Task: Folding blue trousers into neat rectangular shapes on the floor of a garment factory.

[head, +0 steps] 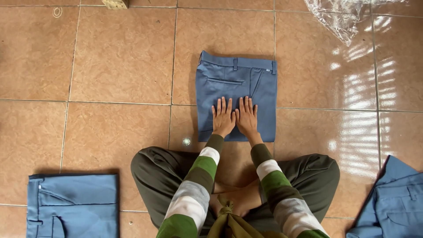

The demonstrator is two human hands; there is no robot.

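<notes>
Looks like a home floor used for folding and packing clothes by hand: glossy brown floor tiles (123,53) with daylight stripes, seated cross-legged work directly on the floor, folded blue trousers (236,88) in front, more blue trousers (72,205) at both sides, crumpled clear plastic wrap (341,15) nearby.

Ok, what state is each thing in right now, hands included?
Middle blue trousers: folded into a square, flat on the floor tiles.
Left hand: open, palm down on the middle trousers.
Right hand: open, palm down beside it.
Left blue trousers: folded, untouched.
Right blue trousers: loosely laid.
Clear plastic bag: crumpled.
</notes>
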